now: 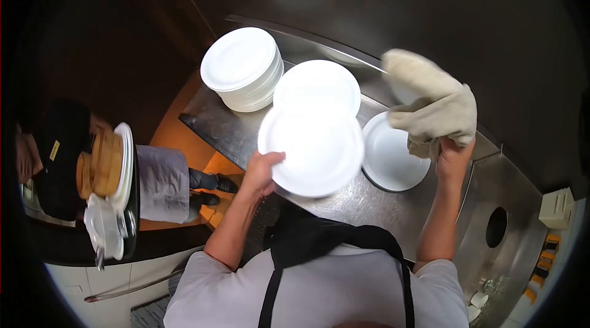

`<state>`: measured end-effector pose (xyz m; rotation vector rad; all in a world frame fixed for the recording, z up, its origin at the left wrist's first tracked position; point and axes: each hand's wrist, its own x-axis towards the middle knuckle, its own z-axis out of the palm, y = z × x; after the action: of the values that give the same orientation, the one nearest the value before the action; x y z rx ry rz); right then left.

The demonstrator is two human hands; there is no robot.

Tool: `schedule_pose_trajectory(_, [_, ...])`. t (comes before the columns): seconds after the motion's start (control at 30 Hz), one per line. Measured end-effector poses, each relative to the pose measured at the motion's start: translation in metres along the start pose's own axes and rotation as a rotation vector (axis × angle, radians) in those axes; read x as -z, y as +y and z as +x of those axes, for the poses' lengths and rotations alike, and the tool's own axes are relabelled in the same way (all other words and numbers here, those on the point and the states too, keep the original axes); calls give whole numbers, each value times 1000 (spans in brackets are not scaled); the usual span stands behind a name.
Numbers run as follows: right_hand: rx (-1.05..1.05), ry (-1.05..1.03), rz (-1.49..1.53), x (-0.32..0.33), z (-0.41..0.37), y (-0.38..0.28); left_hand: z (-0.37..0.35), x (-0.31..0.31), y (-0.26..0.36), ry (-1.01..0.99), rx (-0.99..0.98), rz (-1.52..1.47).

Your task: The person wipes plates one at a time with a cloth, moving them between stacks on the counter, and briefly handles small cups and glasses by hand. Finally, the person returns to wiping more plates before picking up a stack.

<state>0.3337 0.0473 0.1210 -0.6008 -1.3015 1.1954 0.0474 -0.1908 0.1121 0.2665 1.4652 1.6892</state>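
Observation:
My left hand [263, 172] grips a white plate [311, 153] by its left rim, thumb on top, holding it above the steel counter. Bunched in my right hand [453, 153] is a beige cloth [433, 97], raised over the right side and blurred at its upper end. Just beyond the held plate lies another white plate [318, 85], partly covered by it. Under the cloth, to the right, sits a further white plate [393, 159], its upper right edge hidden. A tall stack of white plates [239, 60] stands at the counter's far left corner.
The steel counter [381, 208] ends at a corner on the left. A co-worker [61, 156] stands beyond it with a tray of dishes and wooden items. At right, the steel surface has a round dark hole [496, 227]; small white cups [479, 299] lie near it.

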Motion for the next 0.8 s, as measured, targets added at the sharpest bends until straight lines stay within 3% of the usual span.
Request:
schedule_pose_trajectory(0.03, [-50, 50, -7, 9, -6, 9, 11, 4, -7, 49, -64, -75])
schedule_pose_trajectory(0.2, [-218, 257, -54, 6, -28, 30, 59, 9, 21, 163, -7, -109])
schedule_pose_trajectory(0.33, [-277, 248, -43, 29, -46, 34, 71, 7, 1, 211, -40, -132])
schedule_pose_trajectory(0.7, [-292, 270, -87, 33, -57, 40, 117, -15, -32, 238, -359, 42])
schedule_pose_trajectory(0.8, [-188, 330, -306, 25, -53, 47, 115, -24, -34, 423, -299, 8])
